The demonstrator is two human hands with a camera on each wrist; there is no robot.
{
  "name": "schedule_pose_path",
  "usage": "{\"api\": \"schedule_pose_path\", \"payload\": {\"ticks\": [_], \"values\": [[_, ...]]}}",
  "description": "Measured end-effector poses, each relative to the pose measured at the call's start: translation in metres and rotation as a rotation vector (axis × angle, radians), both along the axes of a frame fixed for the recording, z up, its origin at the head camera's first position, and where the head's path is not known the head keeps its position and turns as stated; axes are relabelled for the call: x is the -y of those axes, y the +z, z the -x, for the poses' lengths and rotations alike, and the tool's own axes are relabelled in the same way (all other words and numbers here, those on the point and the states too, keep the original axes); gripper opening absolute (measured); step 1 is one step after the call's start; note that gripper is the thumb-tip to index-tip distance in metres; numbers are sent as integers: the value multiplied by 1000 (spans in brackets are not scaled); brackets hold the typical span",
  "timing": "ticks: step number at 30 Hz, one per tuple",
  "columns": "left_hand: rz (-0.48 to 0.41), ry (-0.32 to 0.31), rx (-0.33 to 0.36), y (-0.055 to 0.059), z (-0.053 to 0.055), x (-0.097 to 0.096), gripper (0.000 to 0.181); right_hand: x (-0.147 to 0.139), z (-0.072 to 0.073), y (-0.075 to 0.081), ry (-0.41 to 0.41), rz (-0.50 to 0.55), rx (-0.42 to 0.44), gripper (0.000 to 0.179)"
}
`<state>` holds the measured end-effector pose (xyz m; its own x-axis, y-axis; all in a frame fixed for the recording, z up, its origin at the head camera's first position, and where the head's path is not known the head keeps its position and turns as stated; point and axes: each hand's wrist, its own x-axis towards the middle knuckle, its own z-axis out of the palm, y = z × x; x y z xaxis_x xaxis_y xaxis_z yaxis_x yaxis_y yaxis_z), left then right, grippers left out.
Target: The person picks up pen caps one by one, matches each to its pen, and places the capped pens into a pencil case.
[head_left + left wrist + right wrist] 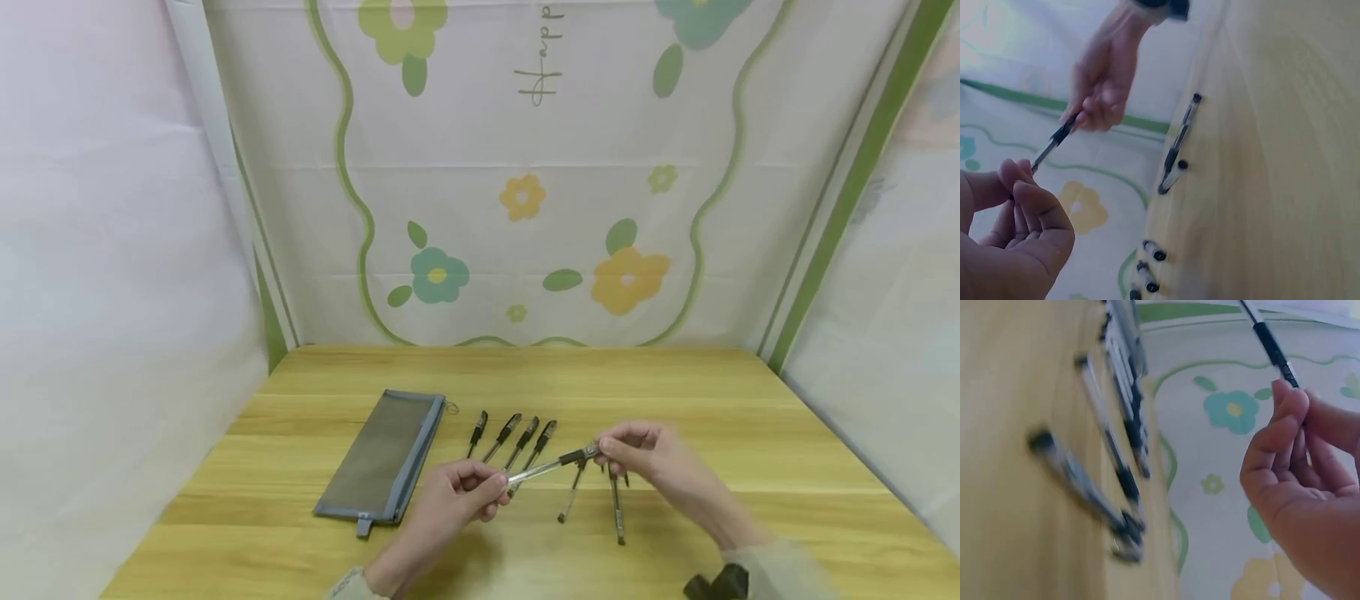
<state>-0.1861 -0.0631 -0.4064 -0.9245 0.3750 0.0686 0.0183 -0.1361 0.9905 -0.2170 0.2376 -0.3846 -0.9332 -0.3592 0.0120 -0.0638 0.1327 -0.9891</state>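
A clear-barrelled pen (538, 472) with a black grip is held up slantwise between both hands over the table. My left hand (461, 497) pinches its lower, clear end between thumb and fingers. The black-grip end is pinched by my right hand (660, 467), whose fingertips hide the very tip. In the left wrist view the same pen (1052, 145) spans both hands; the right wrist view shows its black grip (1267, 342) just beyond the fingers. Beneath the hands lie more pens: several side by side, among them one pen (506, 429), and others such as a pen (617, 512) near my right hand.
A blue-grey zip pouch (378, 454) with a mesh front lies flat on the wooden table (255, 475), left of the pens. A floral cloth (525, 250) hangs behind the table's back edge, and pale cloth walls (127, 292) stand at both sides.
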Motion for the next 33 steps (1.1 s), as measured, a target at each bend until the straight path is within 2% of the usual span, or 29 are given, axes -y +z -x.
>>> {"api": "schedule_pose_path", "payload": {"ticks": [4,8,10,13,16,18,27,33], "values": [[-52,-73,24,0,3,-14,27,-20,31,12,67,-109,-10,30],[-67,-113,31,0,7,-29,26,-34,63,19,143,-193,2,29],[-54,-102,40,1,9,-37,25,-38,76,21,161,-210,11,29],[-35,-50,78,1,11,-45,23,-40,90,19,160,-235,22,30],[-23,15,130,-1,11,-50,22,-40,99,12,167,-260,28,29],[-18,33,158,-5,11,-53,21,-39,103,6,185,-269,37,29],[77,55,209,-21,15,-57,17,-29,114,-11,224,-306,-1,24],[56,65,251,-25,15,-59,18,-26,123,-18,217,-315,-33,26]]}}
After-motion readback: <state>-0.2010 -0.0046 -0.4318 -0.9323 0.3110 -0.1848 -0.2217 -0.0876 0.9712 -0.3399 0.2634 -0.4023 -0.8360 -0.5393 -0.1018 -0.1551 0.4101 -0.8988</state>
